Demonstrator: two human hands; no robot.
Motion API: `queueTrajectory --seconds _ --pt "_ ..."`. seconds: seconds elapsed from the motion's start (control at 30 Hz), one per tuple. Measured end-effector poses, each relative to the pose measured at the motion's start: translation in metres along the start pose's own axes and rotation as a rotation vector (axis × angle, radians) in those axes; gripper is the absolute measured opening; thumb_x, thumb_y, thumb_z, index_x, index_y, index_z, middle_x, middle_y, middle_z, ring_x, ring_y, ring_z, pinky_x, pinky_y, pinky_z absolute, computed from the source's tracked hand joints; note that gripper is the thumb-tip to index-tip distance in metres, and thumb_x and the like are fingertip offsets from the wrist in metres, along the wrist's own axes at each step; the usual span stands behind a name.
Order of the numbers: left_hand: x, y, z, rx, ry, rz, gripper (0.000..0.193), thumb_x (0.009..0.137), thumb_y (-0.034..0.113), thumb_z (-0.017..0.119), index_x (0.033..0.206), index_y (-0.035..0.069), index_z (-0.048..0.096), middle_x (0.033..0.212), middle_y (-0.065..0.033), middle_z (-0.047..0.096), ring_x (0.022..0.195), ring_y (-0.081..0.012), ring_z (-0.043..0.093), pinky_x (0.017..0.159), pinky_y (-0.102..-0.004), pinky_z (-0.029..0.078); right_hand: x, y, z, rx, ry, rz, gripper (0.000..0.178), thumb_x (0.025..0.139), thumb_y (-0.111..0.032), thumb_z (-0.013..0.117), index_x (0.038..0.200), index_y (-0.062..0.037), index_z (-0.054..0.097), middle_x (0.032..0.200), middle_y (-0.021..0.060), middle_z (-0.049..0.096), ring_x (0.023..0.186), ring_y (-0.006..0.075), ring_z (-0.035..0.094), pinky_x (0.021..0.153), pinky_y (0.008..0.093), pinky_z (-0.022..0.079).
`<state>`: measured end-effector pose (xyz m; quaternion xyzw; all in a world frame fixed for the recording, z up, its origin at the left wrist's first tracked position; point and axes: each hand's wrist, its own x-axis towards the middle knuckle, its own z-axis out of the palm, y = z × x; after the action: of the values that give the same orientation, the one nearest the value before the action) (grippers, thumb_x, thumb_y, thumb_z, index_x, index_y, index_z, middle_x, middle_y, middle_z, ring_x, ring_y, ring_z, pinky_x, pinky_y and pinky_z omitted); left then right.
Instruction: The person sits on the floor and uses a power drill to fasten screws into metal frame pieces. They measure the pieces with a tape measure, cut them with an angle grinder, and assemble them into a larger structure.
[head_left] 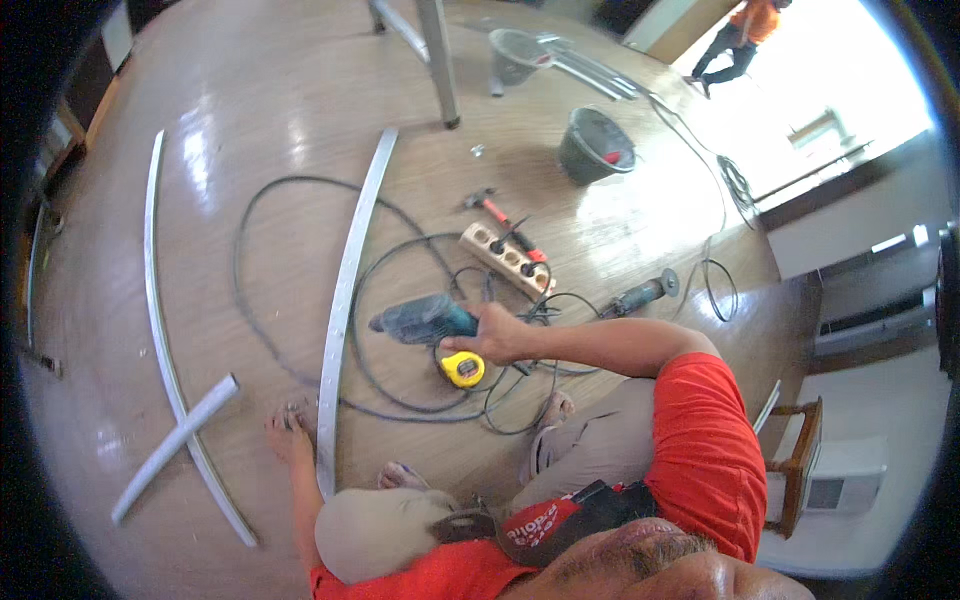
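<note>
My right hand (502, 334) is wrapped round the handle of a teal and dark power drill (425, 319), whose nose points left toward a long metal strip (352, 260). The strip lies on the floor and has a row of small marks along its lower part. Down by the left edge of this strip is my left hand (287, 436), low at the floor. Its fingers are bent round something small and greyish that I cannot make out. A yellow tape measure (463, 370) sits just below my right hand.
Black cable (375, 290) loops around a power strip (508, 260), a hammer (495, 211) and an angle grinder (640, 295). Two crossed metal pieces (160, 300) lie left. Buckets (590, 150), metal profiles (590, 72) and a metal leg (437, 65) stand or lie farther off. Someone (740, 40) is by the bright doorway.
</note>
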<state>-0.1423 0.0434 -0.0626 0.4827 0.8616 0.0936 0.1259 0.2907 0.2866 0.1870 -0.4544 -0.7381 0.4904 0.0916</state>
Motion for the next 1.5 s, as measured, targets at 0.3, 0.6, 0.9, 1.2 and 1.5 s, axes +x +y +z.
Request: queueTrajectory --seconds 0.3,0.6,0.9,1.2,1.5 --pt "-0.03 0.087 -0.028 -0.18 -0.092 0.032 0.082 0.085 0.054 0.077 0.14 -0.003 0.058 0.144 -0.0323 0.055 0.138 -0.0467 0.048 0.119 -0.0536 0.034 0.005 -0.021 -0.009 -0.058 -0.061 -0.002 0.063 0.09 -0.046 0.078 0.129 0.0004 0.063 0.099 0.0219 0.075 0.094 0.0325 0.074 0.087 0.0427 0.056" --pt "-0.025 0.097 -0.018 -0.294 -0.194 -0.082 0.086 0.075 0.039 0.088 0.137 -0.011 0.055 0.142 -0.0339 0.054 0.137 -0.0458 0.049 0.118 -0.0485 0.038 0.002 -0.01 -0.01 -0.067 -0.061 0.001 0.062 0.09 -0.048 0.078 0.125 0.0003 0.063 0.096 0.02 0.076 0.096 0.0305 0.074 0.085 0.0427 0.055" --pt "-0.037 0.114 0.002 -0.327 -0.115 0.066 0.083 0.078 0.036 0.088 0.135 -0.013 0.053 0.134 -0.0342 0.058 0.124 -0.0484 0.056 0.109 -0.0492 0.044 -0.001 -0.003 -0.015 -0.076 -0.038 0.026 0.061 0.091 -0.044 0.078 0.128 0.0019 0.063 0.1 0.022 0.074 0.096 0.0286 0.073 0.088 0.0413 0.054" --pt "-0.043 0.123 -0.025 -0.439 -0.188 0.092 0.081 0.082 0.038 0.085 0.137 -0.011 0.052 0.121 -0.0333 0.065 0.114 -0.0481 0.063 0.1 -0.0478 0.05 -0.001 -0.002 -0.013 0.031 -0.019 0.0 0.059 0.089 -0.045 0.08 0.125 -0.0006 0.065 0.105 0.019 0.076 0.099 0.0275 0.073 0.089 0.0411 0.055" --pt "-0.045 0.125 -0.017 -0.453 -0.224 0.068 0.06 0.091 0.036 0.077 0.131 -0.002 0.053 0.104 -0.034 0.067 0.098 -0.0526 0.066 0.082 -0.0531 0.054 0.0 0.024 -0.005 -0.01 -0.009 0.11 0.05 0.091 -0.039 0.08 0.116 0.0028 0.068 0.097 0.0158 0.076 0.089 0.0204 0.07 0.083 0.0394 0.056"
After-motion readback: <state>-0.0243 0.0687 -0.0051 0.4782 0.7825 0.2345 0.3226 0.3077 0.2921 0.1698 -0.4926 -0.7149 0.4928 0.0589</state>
